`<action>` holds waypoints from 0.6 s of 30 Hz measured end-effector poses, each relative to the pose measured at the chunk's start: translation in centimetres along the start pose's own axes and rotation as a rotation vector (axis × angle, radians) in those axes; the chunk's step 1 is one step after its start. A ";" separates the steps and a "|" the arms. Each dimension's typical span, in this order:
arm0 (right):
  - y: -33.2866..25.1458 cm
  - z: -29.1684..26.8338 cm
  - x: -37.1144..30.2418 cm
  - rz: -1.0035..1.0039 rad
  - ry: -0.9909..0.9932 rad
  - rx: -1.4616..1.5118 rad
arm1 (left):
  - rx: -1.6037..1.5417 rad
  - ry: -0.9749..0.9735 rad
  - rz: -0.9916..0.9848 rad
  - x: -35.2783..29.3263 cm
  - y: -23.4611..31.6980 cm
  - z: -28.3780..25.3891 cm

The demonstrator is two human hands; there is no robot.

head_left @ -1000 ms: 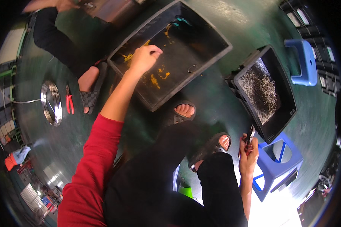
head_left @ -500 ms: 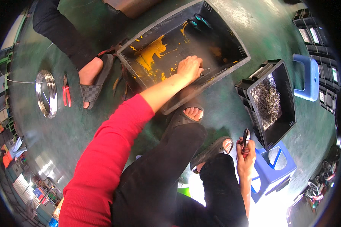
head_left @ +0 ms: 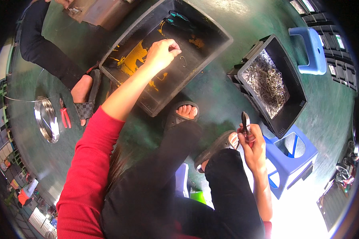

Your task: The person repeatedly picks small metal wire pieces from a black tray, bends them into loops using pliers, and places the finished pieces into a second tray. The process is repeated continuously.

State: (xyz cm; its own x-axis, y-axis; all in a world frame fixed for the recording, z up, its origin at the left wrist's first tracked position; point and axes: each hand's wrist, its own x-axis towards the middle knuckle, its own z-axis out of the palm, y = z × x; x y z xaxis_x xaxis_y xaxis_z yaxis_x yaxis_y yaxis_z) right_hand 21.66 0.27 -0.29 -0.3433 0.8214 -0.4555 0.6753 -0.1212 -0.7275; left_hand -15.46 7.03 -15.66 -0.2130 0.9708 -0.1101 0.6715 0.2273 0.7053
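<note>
My left hand [head_left: 162, 54] is over a large black plastic crate [head_left: 119, 38], with thumb and index finger pinched together. Just beyond the fingertips is a small bent wire hook [head_left: 183, 61]; whether the fingers touch it I cannot tell. Yellow-orange stains [head_left: 133, 59] mark the inside of the crate, and a turquoise-and-black item [head_left: 177, 16] lies at its far end. Low on the right, my right hand [head_left: 252, 147] is closed around a pair of pliers [head_left: 246, 123] with dark jaws pointing up and reddish handles.
A smaller black crate [head_left: 293, 99] holding many bent wire pieces [head_left: 267, 79] is tilted at the right. Blue stools [head_left: 307, 143] stand near it. At left lie a wire coil [head_left: 46, 119] and red-handled pliers [head_left: 64, 113], beside another person's sandalled foot [head_left: 83, 93].
The view has shifted, so the crates sit further left and higher. My left hand has come up from the crate's near side, and the hook shows more clearly. The right hand keeps the pliers.
</note>
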 end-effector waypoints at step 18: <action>2.8 -1.4 -0.3 -0.130 0.068 0.018 | 0.405 -0.418 0.358 2.4 -0.9 2.1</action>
State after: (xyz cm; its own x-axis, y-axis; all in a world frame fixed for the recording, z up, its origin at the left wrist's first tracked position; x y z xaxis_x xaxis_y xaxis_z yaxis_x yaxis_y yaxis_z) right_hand 24.62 0.49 -1.47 -0.3812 0.8668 -0.3214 0.6163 -0.0208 -0.7872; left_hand -15.12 9.34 -18.04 0.3092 0.9208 -0.2378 0.8794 -0.1816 0.4401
